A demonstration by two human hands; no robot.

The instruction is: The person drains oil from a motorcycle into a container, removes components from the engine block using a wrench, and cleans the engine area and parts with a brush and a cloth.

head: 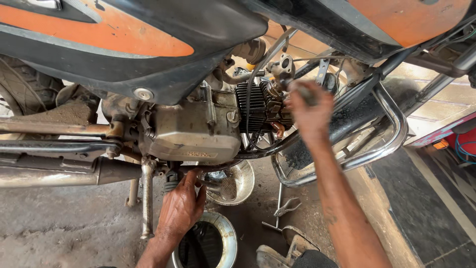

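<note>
Grimy concrete floor (59,233) spreads under both hands, a motorcycle engine (193,131) above. Left hand (181,208) curls shut around a fitting beneath the crankcase, right over the steel drain pan (225,233); a slip could splash oil wide. Right hand (310,111), blurred, grips something by the cylinder fins (258,106).

The exhaust pipe (59,171), kick lever (147,198) and crash guard (391,124) crowd the engine (198,129); open floor (64,233) lies free below, beside the metal bowl (225,238).
</note>
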